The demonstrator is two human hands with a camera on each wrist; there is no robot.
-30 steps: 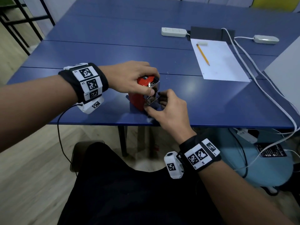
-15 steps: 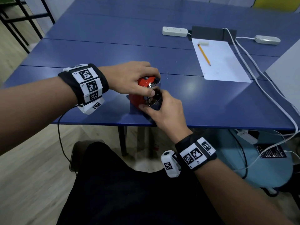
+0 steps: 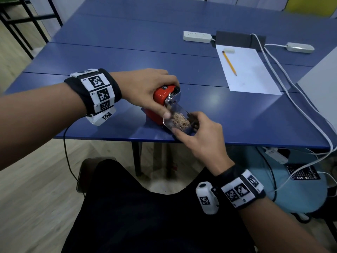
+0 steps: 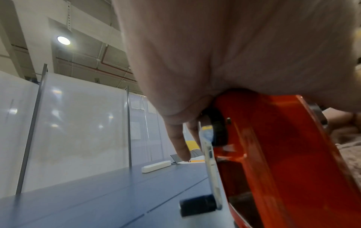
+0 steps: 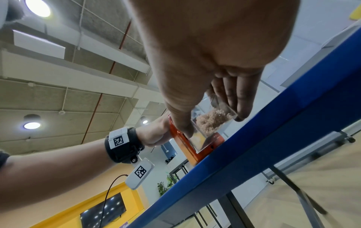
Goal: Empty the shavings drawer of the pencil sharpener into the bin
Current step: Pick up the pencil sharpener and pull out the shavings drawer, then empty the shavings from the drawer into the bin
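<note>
A red pencil sharpener point(image 3: 160, 96) point(image 4: 283, 154) point(image 5: 183, 143) stands near the front edge of the blue table point(image 3: 127, 57). My left hand point(image 3: 144, 90) grips its top and side from above. A clear drawer point(image 3: 177, 117) point(image 5: 210, 123) holding brown shavings point(image 3: 180, 121) point(image 5: 212, 119) sticks out of the sharpener's front, toward me. My right hand point(image 3: 198, 136) point(image 5: 215, 120) pinches the drawer's sides between thumb and fingers. The crank handle point(image 4: 197, 205) hangs at the sharpener's back. No bin shows in any view.
A sheet of paper point(image 3: 255, 73) with a yellow pencil point(image 3: 229, 63) and an eraser point(image 3: 228, 50) lies at the right. Two power strips point(image 3: 197, 36) point(image 3: 300, 48) and white cables point(image 3: 291, 99) lie beyond. A light-blue stool point(image 3: 299, 181) stands under the table's right end.
My right hand has pulled the clear drawer partway out of the sharpener toward me, so the shavings now show. My left hand kept hold of the sharpener.
</note>
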